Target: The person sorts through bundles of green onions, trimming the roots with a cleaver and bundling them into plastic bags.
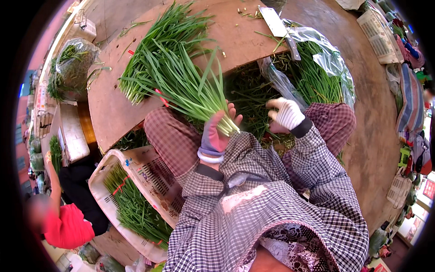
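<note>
My left hand [216,131], in a pinkish-purple fingerless glove, is closed round the pale stem ends of a bunch of garlic chives [192,86]. The green leaves fan up and left from it over the board. My right hand [287,113], in a white striped glove with bare fingertips, hovers apart from the bunch, above loose trimmings [253,93] between my knees. Its fingers are loosely bent and apart, with nothing visible in them. More garlic chives [149,59] lie piled on the brown board [108,99], with red ties showing near them.
A cleaver [274,22] lies on the board's far right, its handle over the edge. A clear plastic bag [342,68] of chives stands at my right knee. At my left is a white crate [154,177] with tied chives. A person in red [70,226] sits farther left.
</note>
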`<state>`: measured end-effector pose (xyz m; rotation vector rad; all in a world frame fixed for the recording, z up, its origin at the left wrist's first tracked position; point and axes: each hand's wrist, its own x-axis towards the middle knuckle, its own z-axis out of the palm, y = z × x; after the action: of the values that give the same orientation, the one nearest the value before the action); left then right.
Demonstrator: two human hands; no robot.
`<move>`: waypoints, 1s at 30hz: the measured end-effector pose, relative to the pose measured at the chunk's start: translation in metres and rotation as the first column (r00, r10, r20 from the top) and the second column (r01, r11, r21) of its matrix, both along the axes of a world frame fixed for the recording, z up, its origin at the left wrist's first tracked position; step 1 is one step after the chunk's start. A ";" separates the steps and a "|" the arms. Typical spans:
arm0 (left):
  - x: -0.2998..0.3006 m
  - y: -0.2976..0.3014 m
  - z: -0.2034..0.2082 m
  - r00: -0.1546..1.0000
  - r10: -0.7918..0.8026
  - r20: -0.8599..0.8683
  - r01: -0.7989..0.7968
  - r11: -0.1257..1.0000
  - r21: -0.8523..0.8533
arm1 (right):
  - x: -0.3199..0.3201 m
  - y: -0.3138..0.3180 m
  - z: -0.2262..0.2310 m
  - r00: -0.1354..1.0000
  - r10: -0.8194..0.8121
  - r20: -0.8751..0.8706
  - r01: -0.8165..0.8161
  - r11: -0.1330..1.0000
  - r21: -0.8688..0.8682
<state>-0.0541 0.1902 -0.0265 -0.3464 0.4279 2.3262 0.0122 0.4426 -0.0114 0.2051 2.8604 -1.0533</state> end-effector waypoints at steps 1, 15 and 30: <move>-0.001 0.000 -0.002 1.000 0.009 0.015 -0.009 1.000 0.024 | 0.003 -0.008 0.009 0.994 0.103 0.036 -0.097 0.985 -0.142; -0.003 -0.002 -0.006 0.996 0.002 -0.089 -0.020 0.979 -0.204 | -0.028 -0.084 0.031 0.932 0.253 0.260 -0.107 0.876 -0.470; 0.011 -0.002 0.011 0.462 -0.815 -0.350 -0.483 0.099 -0.870 | -0.047 -0.108 -0.015 0.992 -0.122 0.024 0.104 0.710 -0.697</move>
<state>-0.0433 0.1880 -0.0153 0.4566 2.5210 1.1415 -0.0350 0.3346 -0.0267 0.3045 2.2512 -2.0731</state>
